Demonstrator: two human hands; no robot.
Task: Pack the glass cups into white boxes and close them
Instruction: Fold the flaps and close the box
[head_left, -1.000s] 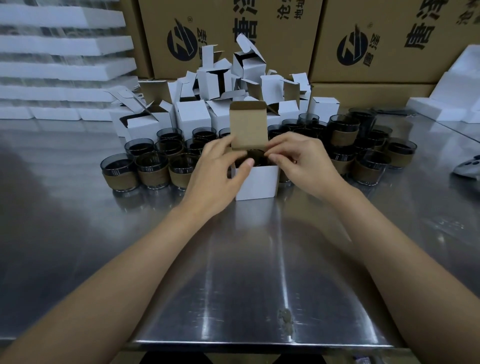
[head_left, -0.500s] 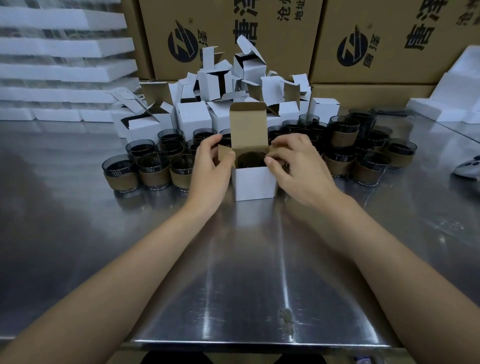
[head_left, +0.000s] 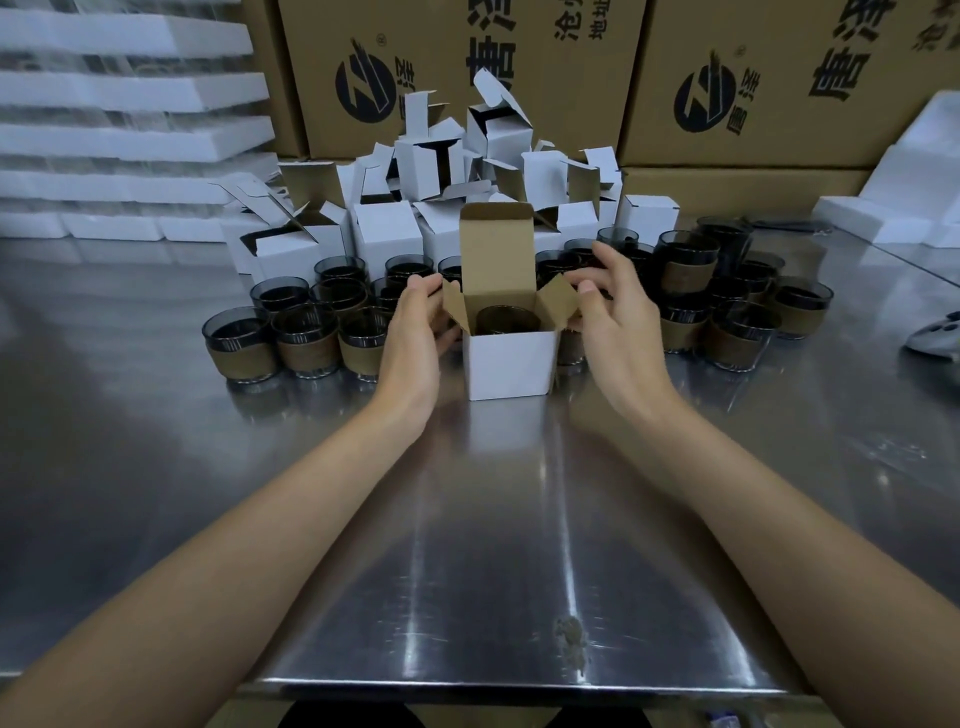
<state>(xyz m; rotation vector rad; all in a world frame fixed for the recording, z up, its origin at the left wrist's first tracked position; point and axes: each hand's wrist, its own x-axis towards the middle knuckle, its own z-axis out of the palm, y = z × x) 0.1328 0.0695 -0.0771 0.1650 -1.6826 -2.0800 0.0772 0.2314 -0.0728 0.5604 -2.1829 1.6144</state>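
Observation:
A white box (head_left: 508, 364) stands upright on the steel table (head_left: 498, 545) with its brown lid flap raised and both side flaps spread outward. A dark glass cup (head_left: 501, 319) with a brown sleeve sits inside it. My left hand (head_left: 415, 338) holds the box's left side, with the left flap between thumb and fingers. At the right flap's outer edge, my right hand (head_left: 618, 322) touches it with thumb and fingertip, its other fingers loosely curled. More glass cups (head_left: 306, 338) stand in groups left and right (head_left: 737, 332) of the box.
A heap of open white boxes (head_left: 441, 208) lies behind the cups. Large brown cartons (head_left: 519, 78) line the back. White foam trays (head_left: 119, 135) are stacked at the far left, with foam pieces (head_left: 909, 197) at the right. A grey object (head_left: 940, 338) lies at the right edge.
Both hands have moved apart from over the box opening to its sides. The two side flaps now stand spread outward and the cup inside shows.

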